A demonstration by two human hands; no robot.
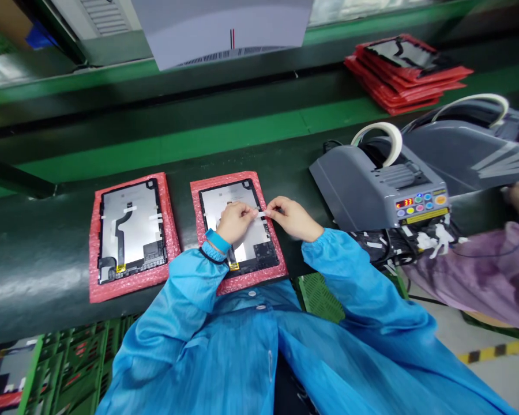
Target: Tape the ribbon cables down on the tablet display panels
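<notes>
A short strip of white tape (260, 214) is stretched between my two hands. My left hand (237, 222) pinches its left end, and my right hand (293, 218) pinches the other. Both are over the right edge of a tablet screen panel (253, 245), which lies silver back up on a red bubble-wrap bag (246, 280). My left hand and wrist cover part of that panel's middle. To the left, a second screen panel (139, 230) rests on another red bubble-wrap bag (96, 291), with a black flex cable and several white tape pieces on its back.
Right of my hands stands a grey tape dispenser (354, 184) with a lit display, beside a second dispenser (454, 153). Red bags are stacked (393, 86) at the back right. A co-worker's sleeve (480, 276) is at the far right. Green crates (73, 363) sit below the bench.
</notes>
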